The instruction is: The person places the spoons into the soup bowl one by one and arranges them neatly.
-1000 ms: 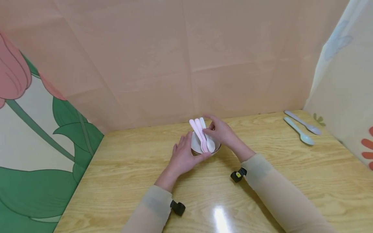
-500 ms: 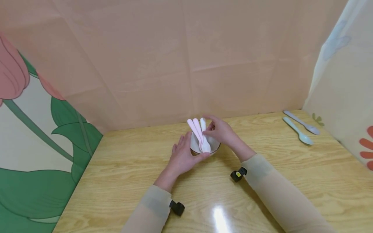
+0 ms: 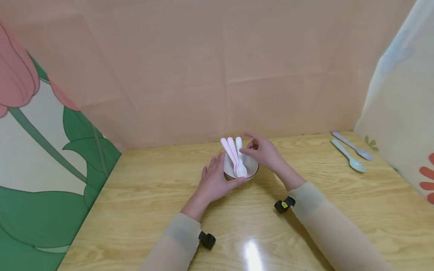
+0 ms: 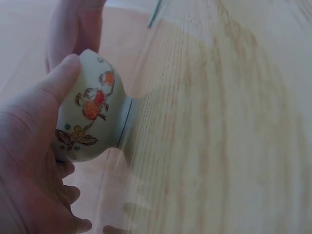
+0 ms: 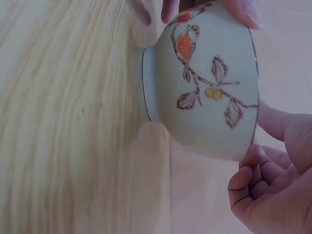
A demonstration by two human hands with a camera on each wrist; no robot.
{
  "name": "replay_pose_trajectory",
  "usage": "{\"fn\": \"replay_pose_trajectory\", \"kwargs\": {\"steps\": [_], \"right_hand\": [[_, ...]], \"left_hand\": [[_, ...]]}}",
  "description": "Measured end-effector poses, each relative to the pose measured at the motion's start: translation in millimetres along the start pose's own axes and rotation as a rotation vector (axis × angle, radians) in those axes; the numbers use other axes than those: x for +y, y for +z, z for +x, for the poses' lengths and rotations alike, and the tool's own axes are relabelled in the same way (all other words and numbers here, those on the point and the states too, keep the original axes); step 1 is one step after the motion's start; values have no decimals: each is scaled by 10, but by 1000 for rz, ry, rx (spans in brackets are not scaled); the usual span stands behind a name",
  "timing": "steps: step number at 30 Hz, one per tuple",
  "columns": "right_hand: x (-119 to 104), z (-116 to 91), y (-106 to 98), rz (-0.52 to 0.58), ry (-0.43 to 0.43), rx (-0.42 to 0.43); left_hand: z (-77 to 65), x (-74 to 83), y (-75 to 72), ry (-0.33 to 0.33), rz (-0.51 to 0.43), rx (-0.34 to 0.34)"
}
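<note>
Tulip print [image 3: 47, 145], backdrop [image 3: 169, 75] perhaps cloth

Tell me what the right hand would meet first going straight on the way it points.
The right hand would probably meet the white spoon first, at its handle; whether they already touch is unclear.

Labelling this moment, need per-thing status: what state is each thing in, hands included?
Bowl: upright on the table
Left pink utensil: in the bowl, handle sticking out
Right pink utensil: same
White spoon: same
Green spoon: lying on the table
Lavender utensil: lying on the table
Left hand: gripping the bowl
Right hand: near the white spoon, grip unclear
</note>
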State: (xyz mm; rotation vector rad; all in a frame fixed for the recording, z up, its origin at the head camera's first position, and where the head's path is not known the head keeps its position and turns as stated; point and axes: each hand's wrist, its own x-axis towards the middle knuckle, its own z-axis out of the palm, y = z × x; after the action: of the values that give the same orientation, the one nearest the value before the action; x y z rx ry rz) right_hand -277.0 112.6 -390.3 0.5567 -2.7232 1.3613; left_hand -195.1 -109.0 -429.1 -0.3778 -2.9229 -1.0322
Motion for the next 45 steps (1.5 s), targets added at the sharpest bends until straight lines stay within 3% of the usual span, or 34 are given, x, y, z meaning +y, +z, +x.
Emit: {"fn": "replay_pose_trajectory", "kwargs": {"steps": [18, 29, 45], "right_hand": [[226, -249, -568, -100, 49, 44], [448, -436, -998, -200, 69, 42], [769, -648, -1467, -291, 90, 65]], "left_hand": [[12, 10, 17, 7, -10, 19], [9, 12, 47, 14, -29, 23], [14, 14, 31, 10, -38, 13]]}}
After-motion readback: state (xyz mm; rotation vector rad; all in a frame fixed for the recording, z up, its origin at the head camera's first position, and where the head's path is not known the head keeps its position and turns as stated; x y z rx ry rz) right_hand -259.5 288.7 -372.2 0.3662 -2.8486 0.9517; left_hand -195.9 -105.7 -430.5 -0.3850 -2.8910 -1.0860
